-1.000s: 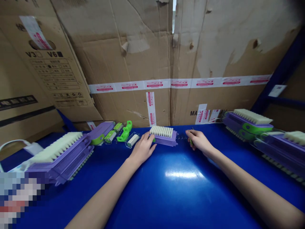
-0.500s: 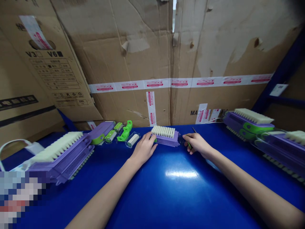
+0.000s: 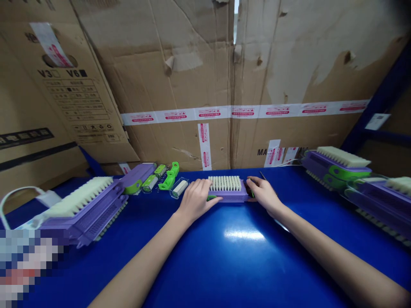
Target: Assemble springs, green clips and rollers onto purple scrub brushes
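A purple brush unit [image 3: 229, 196] with rows of cream bristles [image 3: 224, 183] lies in the middle of the blue table. My left hand [image 3: 196, 197] is wrapped round its left end, the thumb along the front side near a green part. At the opposite end, my right hand [image 3: 261, 193] has its fingers closed on a small dark and green piece, mostly hidden, held against the brush unit. Behind that hand a thin dark rod [image 3: 263, 176] sticks out; whether the hand touches it I cannot tell. Beside my left hand sits a clear box with a white block [image 3: 180, 188].
Green brackets [image 3: 169, 176], small green-and-clear boxes [image 3: 150, 183] and thin springs lie left of centre. Larger purple brush units stand at left [image 3: 86, 214] and right [image 3: 337, 167]. A white cable [image 3: 19, 190] runs at far left. Taped cardboard [image 3: 180, 141] walls the back.
My right hand has brought the small piece left to the brush unit's right end. The brush unit has shifted slightly right and turned squarer to me, my left hand gripping further over it.
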### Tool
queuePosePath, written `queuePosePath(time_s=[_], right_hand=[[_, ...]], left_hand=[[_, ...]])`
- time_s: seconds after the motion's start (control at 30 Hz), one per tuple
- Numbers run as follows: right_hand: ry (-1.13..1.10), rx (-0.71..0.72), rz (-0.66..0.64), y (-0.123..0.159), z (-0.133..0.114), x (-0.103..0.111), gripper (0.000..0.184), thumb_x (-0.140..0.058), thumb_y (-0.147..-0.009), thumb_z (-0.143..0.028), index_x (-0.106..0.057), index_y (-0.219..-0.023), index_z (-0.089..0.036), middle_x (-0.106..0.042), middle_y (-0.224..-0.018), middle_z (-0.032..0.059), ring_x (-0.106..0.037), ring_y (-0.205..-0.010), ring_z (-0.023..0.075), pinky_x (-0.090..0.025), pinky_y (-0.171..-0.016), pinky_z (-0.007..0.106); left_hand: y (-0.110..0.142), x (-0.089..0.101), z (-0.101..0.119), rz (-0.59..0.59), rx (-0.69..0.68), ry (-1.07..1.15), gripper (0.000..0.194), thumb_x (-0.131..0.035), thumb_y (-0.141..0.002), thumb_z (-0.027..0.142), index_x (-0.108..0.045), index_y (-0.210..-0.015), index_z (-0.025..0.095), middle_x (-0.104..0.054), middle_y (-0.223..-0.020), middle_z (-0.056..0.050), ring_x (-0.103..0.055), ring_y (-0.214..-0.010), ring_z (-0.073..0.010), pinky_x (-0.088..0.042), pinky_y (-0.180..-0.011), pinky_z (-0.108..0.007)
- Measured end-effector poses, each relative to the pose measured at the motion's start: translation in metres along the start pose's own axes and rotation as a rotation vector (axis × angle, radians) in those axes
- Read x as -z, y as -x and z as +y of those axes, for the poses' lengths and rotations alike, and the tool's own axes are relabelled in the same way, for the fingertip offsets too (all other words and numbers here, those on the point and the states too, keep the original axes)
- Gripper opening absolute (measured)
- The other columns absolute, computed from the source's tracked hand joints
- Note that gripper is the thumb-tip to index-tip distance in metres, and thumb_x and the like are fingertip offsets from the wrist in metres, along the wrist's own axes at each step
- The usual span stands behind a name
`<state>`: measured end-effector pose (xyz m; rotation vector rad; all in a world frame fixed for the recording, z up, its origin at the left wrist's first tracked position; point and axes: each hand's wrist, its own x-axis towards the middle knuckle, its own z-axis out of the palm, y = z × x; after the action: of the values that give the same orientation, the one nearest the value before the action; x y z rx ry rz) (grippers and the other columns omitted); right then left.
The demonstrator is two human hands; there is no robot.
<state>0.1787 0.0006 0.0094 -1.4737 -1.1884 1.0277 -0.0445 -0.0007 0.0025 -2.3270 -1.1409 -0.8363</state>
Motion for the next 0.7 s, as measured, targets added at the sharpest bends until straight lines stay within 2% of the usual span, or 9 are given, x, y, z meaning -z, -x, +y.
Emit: queuePosePath(time_s=[0.07,0.13,0.27,0.37,0.43,0.6,0.7], right_hand=[[0.019,-0.004,-0.044,0.001,-0.002,0.000,0.042,-0.046,-0.088,-0.029,-0.051,-0.125,-0.012,-0.066,-0.105,0.0123,-0.065,-0.087,0.0215,-0.055,-0.049,0.024],[0.043,0.007,-0.078,0.002,-0.003,0.000,0.041,-0.047,-0.088,-0.030,-0.052,-0.124,-0.012,-0.066,-0.106,0.0125,-0.064,-0.083,0.0204,-0.055,-0.048,0.023],[0.081,0.044,-0.094,0.001,-0.001,0.000,0.043,-0.049,-0.087,-0.031,-0.052,-0.124,-0.009,-0.067,-0.102,0.0134,-0.064,-0.074,0.0178,-0.052,-0.042,0.022],[0.100,0.051,-0.088,-0.001,0.001,0.000,0.043,-0.051,-0.086,-0.031,-0.054,-0.122,-0.008,-0.068,-0.090,0.0124,-0.063,-0.067,0.0169,-0.050,-0.039,0.021],[0.106,0.052,-0.071,-0.002,0.002,0.000,0.044,-0.052,-0.085,-0.033,-0.054,-0.121,-0.008,-0.069,-0.086,0.0120,-0.063,-0.065,0.0169,-0.050,-0.037,0.021],[0.030,0.091,0.006,0.000,0.004,-0.001,0.055,-0.056,-0.082,-0.039,-0.047,-0.128,-0.010,-0.068,-0.091,0.0125,-0.064,-0.066,0.0180,-0.050,-0.034,0.022],[-0.067,0.117,-0.007,0.004,0.003,-0.003,0.058,-0.056,-0.082,-0.042,-0.043,-0.131,-0.013,-0.068,-0.090,0.0109,-0.064,-0.065,0.0176,-0.054,-0.037,0.023]], left_hand=[[-0.001,0.002,0.003,0.073,-0.001,0.027,0.053,-0.058,-0.073,0.060,-0.050,-0.097,0.014,-0.060,-0.084,-0.009,-0.058,-0.077,-0.0235,-0.049,-0.068,-0.037],[-0.001,0.003,0.005,0.094,0.015,0.043,0.064,-0.059,-0.068,0.066,-0.050,-0.102,0.013,-0.059,-0.088,-0.010,-0.058,-0.081,-0.0253,-0.049,-0.070,-0.039],[-0.003,0.004,0.003,0.011,0.087,0.153,0.078,-0.066,-0.062,0.064,-0.045,-0.118,0.014,-0.057,-0.109,-0.015,-0.056,-0.101,-0.0298,-0.048,-0.082,-0.044],[-0.003,0.003,0.000,-0.146,0.173,0.277,0.076,-0.068,-0.063,0.058,-0.044,-0.121,0.017,-0.060,-0.112,-0.013,-0.060,-0.100,-0.0279,-0.049,-0.082,-0.042],[-0.003,0.003,-0.001,-0.194,0.220,0.333,0.070,-0.069,-0.063,0.057,-0.047,-0.118,0.019,-0.062,-0.108,-0.010,-0.062,-0.097,-0.0266,-0.050,-0.081,-0.041],[-0.002,0.000,0.004,-0.071,0.246,0.373,0.066,-0.072,-0.061,0.054,-0.046,-0.111,0.019,-0.059,-0.104,-0.008,-0.060,-0.096,-0.0256,-0.051,-0.079,-0.041],[-0.001,-0.002,0.009,-0.023,0.225,0.390,0.064,-0.075,-0.061,0.049,-0.043,-0.108,0.018,-0.057,-0.101,-0.007,-0.057,-0.096,-0.0245,-0.050,-0.080,-0.040]])
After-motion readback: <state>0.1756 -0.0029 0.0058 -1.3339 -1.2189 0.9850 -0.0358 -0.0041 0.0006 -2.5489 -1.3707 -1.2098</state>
